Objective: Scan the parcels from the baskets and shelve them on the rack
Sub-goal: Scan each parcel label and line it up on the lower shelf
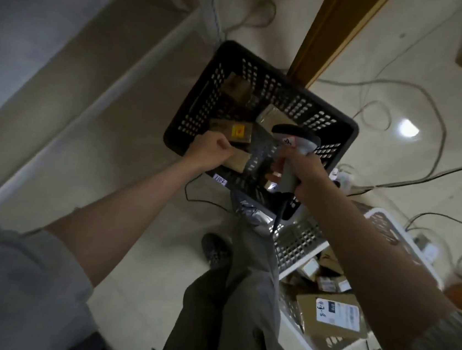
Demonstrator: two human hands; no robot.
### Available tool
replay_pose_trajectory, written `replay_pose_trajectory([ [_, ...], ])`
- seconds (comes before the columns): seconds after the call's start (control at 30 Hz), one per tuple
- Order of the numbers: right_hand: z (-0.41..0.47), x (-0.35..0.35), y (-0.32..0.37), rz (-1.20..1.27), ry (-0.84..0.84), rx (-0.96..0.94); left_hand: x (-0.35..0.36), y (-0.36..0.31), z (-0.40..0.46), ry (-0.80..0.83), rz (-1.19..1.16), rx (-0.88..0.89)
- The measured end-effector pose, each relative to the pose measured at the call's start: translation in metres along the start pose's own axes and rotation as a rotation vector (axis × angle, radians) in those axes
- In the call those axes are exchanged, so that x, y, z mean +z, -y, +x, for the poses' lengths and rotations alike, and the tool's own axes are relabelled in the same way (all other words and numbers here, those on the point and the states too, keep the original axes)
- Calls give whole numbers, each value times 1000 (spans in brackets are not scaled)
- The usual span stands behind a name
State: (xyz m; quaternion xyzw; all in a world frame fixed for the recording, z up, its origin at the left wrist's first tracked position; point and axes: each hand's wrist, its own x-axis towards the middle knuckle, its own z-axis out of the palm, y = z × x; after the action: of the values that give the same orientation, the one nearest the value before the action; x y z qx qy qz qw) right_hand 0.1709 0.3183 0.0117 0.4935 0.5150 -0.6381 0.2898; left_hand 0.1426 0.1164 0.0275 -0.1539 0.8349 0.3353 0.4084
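Grey sleeves (10, 279) frame the bottom corners, and between them a trouser leg (238, 305) runs down to a dark shoe (215, 249) on the pale floor (134, 207). Both bare forearms reach out over a black basket (341, 127) standing on that floor. Left hand (208, 150) is curled at the basket's near rim, pinching a small brown parcel (237, 162) that sits just inside the near wall. Beside it lies a box with a yellow sticker (236, 131), and more brown boxes lie toward the far left corner. Right hand (301, 170) grips the handle of a grey scanner (294, 140), whose head hangs over the basket's right side, above a pale packet. A white tag marked 1103 (220, 179) hangs on the near outer wall. White basket (385, 221) stands at the black one's near right corner, holding labelled cartons (331, 316). Cables (378, 85) trail across the floor beyond. Rack (63, 69) shelves run along the left
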Motion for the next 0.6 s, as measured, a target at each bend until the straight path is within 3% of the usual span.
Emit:
replay_pose_trajectory([
  [0.3, 179, 44, -67, -50, 48, 294, 64, 78, 153, 62, 61, -177],
  [0.6, 290, 70, -102, -3, 33, 427, 99, 114, 273, 128, 27, -304],
])
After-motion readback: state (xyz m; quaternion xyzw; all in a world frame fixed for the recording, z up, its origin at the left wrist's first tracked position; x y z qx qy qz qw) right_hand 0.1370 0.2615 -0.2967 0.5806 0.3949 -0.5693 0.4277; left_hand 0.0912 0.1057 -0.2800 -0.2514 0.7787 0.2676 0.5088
